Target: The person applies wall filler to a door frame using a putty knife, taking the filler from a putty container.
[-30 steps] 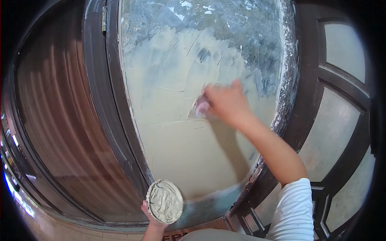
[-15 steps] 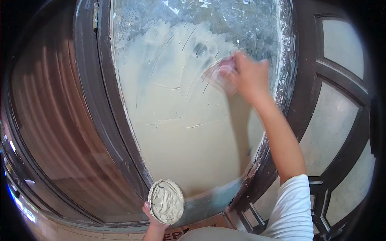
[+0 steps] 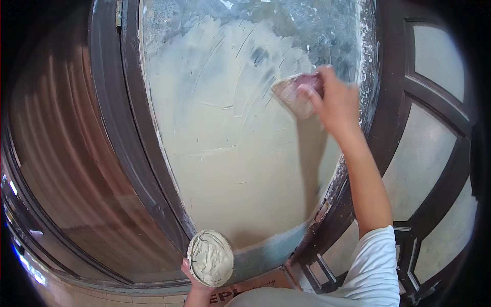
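Lettering (image 3: 223, 296) in dark print shows at 6 o'clock on 1 brown sheet (image 3: 244, 288); 2 runs can be seen, 1 in bold capitals and 1 in slanted script, the capitals partly covered by the person's clothing (image 3: 286, 298).

Hands number 2. The right hand (image 3: 337, 105), at 2 o'clock, pinches 1 scraper (image 3: 294, 97) between thumb and bent fingers at its pinkish end. The scraper's wide, whitish blade, smeared with paste, points toward 9 o'clock over the cream coating (image 3: 230, 194); whether its edge touches there cannot be told.

The left hand (image 3: 197, 289), between 6 and 7 o'clock, supports 1 round tub (image 3: 232, 256). Of its digits, 1 fingertip (image 3: 185, 266) presses the tub's 8 o'clock side; the others are hidden, so their spread cannot be told. Grey-cream paste (image 3: 210, 258), ridged in swirls, fills the tub nearly to its rim.

The cream coating spreads over the middle of 1 tall panel (image 3: 327, 30), whose mottled grey-blue surface shows from 11 to 1 o'clock and in a narrow band at 6 o'clock.

Farther out: 1 metal hinge (image 3: 119, 15) between 10 and 11 o'clock, reddish-brown folds (image 3: 66, 153) at 9, 1 dark-framed door (image 3: 394, 56) at 3 with at least 3 pale panes (image 3: 434, 61), and 1 white sleeve (image 3: 371, 266) between 4 and 5.
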Tool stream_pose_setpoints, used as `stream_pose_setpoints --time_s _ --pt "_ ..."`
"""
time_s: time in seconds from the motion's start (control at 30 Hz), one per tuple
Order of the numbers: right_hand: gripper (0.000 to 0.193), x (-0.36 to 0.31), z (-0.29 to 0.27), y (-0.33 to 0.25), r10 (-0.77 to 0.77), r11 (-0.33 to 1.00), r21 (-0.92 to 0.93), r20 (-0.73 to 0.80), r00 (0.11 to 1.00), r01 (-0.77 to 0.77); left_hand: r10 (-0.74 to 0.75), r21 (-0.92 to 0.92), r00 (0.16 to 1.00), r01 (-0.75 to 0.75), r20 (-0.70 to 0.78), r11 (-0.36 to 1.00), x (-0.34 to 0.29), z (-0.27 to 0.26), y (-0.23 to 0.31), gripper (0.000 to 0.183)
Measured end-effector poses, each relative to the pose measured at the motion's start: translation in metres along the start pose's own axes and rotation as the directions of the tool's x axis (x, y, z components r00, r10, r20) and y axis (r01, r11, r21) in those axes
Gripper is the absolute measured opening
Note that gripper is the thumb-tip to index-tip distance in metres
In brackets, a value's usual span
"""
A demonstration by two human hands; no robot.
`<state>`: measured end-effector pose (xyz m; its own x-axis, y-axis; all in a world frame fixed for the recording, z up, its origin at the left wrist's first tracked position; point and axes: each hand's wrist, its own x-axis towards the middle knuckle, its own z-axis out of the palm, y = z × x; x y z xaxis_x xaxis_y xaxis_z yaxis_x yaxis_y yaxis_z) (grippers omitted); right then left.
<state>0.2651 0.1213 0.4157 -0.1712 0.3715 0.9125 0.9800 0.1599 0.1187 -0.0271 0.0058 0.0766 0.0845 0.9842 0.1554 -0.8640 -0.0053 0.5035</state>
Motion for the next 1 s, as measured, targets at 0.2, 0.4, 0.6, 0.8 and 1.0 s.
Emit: stream_pose_setpoints --time_s 0.2,0.4,0.6,0.8,1.0 --pt "0.018 -0.100 0.068 -0.085 -0.583 0.800 0.140 0.407 0.703 0.583 -0.094 0.046 0.995 0.093 0.016 0.995 0.003 0.001 0.003 0.095" --pt "0.016 0.044 -0.011 -0.074 -0.416 0.909 -0.063 -0.101 0.904 0.412 -0.053 0.059 0.998 0.051 0.022 0.997 0.004 -0.016 0.005 0.096" --pt "0.022 -0.066 0.057 -0.138 -0.714 0.693 0.043 0.174 0.678 0.720 -0.126 0.046 0.989 0.130 -0.080 0.991 0.000 -0.013 0.018 0.094" --pt "0.021 0.062 -0.009 -0.122 -0.386 0.921 -0.068 -0.022 0.922 0.384 -0.168 0.101 0.985 0.172 -0.045 0.980 0.004 -0.035 0.027 0.093" --pt "0.008 -0.020 0.030 -0.159 -0.557 0.830 0.062 0.130 0.820 0.554 -0.157 -0.011 0.986 0.156 -0.058 0.988 0.000 -0.042 0.037 0.086"
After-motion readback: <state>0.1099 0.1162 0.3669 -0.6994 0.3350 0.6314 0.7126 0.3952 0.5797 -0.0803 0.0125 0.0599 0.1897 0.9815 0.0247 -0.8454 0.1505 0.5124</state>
